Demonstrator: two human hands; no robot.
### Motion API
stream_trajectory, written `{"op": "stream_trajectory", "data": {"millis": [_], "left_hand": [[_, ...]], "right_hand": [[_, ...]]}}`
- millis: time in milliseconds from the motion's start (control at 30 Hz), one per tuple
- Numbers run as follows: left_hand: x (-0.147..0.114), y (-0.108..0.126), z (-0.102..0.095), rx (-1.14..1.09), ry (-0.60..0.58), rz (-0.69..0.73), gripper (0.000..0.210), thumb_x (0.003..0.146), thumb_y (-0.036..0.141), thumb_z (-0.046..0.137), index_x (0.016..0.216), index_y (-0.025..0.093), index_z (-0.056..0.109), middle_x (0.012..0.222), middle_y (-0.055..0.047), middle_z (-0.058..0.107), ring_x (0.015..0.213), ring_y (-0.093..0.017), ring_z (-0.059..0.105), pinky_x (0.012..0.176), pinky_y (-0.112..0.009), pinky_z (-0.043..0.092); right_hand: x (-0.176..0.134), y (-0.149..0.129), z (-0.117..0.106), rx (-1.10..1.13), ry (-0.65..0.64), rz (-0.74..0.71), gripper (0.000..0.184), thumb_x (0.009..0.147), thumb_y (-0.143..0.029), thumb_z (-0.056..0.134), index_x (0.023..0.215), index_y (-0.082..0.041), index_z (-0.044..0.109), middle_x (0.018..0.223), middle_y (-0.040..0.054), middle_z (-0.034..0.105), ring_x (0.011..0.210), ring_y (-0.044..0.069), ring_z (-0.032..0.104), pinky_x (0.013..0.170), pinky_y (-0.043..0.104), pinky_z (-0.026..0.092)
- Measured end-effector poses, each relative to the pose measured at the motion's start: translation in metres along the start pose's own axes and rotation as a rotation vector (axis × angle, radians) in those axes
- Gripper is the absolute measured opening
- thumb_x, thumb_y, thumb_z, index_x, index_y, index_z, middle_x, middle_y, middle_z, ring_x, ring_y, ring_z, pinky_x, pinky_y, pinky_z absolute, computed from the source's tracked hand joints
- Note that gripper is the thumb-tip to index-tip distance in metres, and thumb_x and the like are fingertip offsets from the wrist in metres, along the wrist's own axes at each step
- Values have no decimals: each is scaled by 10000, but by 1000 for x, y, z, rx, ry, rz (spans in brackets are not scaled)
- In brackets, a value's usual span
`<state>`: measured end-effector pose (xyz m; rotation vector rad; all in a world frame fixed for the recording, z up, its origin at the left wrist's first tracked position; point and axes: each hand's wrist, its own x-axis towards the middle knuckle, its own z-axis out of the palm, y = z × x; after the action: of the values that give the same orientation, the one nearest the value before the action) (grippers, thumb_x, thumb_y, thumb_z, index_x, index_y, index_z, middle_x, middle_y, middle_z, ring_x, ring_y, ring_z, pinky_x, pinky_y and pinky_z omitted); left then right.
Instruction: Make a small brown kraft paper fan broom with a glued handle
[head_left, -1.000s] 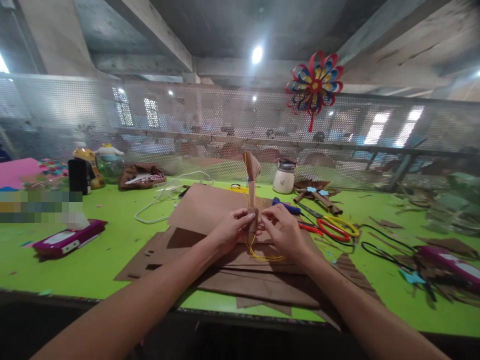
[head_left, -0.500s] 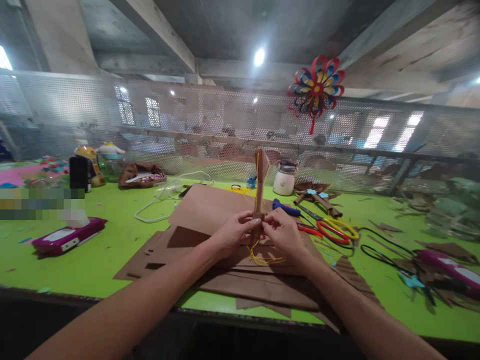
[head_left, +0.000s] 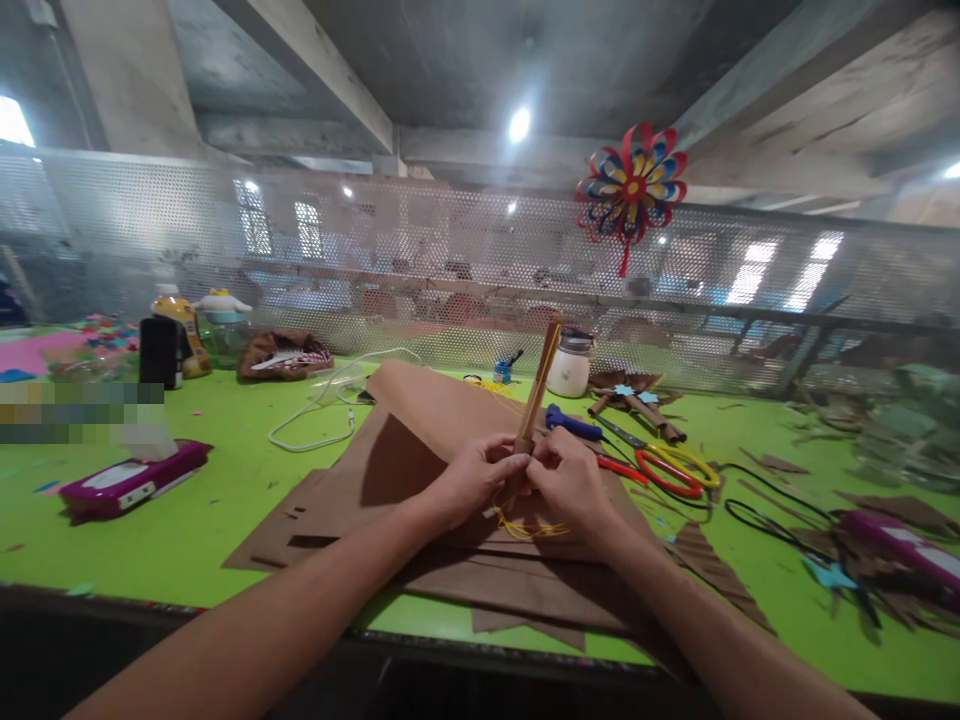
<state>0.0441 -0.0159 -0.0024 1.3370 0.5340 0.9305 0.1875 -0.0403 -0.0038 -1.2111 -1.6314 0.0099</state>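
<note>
Tipping from nearly upright half a second earlier, the paper stick (head_left: 538, 390) had come to lean rightward, and the top sheet (head_left: 442, 400) had curled up along its left side. The left hand's (head_left: 476, 478) fingers grasped the stick low down, above the brown paper near the desk's (head_left: 247, 450) front edge. The right hand's (head_left: 568, 478) fingers were bent against its base; I could not tell whether they gripped it. Yellow thread (head_left: 532, 530) trailed below. Scissors (head_left: 675, 452) lay right of the hands, and a jar (head_left: 570, 370) stood toward the back edge.
</note>
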Motion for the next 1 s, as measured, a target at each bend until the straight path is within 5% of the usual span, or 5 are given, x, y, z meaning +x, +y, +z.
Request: {"op": "stream_trajectory", "data": {"millis": [267, 467, 767, 1000], "left_hand": [[-4, 0, -4, 88, -138, -28, 330, 773, 445, 625, 868, 129, 623, 740, -63, 646, 655, -134, 604, 571, -203, 428], [0, -2, -7, -50, -151, -79, 312, 759, 401, 663, 892, 129, 588, 775, -89, 670, 673, -156, 642, 658, -271, 497], [5, 3, -18, -233, 90, -130, 110, 813, 204, 611, 825, 113, 551, 791, -103, 667, 784, -229, 681, 727, -368, 535], [10, 1, -24, -247, 198, -51, 80, 814, 177, 604, 845, 103, 608, 784, -94, 688, 750, -161, 663, 750, -288, 517]], "right_hand": [[3, 0, -5, 172, -118, 194, 156, 617, -148, 545, 470, -190, 511, 499, -18, 523, 492, 128, 493, 483, 247, 386], [6, 4, -7, 356, -224, 275, 141, 678, -223, 561, 543, -181, 561, 535, -7, 578, 485, 134, 530, 489, 254, 427], [26, 31, -19, 181, -32, 171, 217, 704, -350, 590, 633, -151, 641, 599, 34, 619, 590, 167, 542, 586, 284, 417], [11, 18, -4, 179, -277, 53, 303, 798, -355, 528, 600, -150, 631, 569, 12, 578, 559, 135, 494, 531, 243, 360]]}}
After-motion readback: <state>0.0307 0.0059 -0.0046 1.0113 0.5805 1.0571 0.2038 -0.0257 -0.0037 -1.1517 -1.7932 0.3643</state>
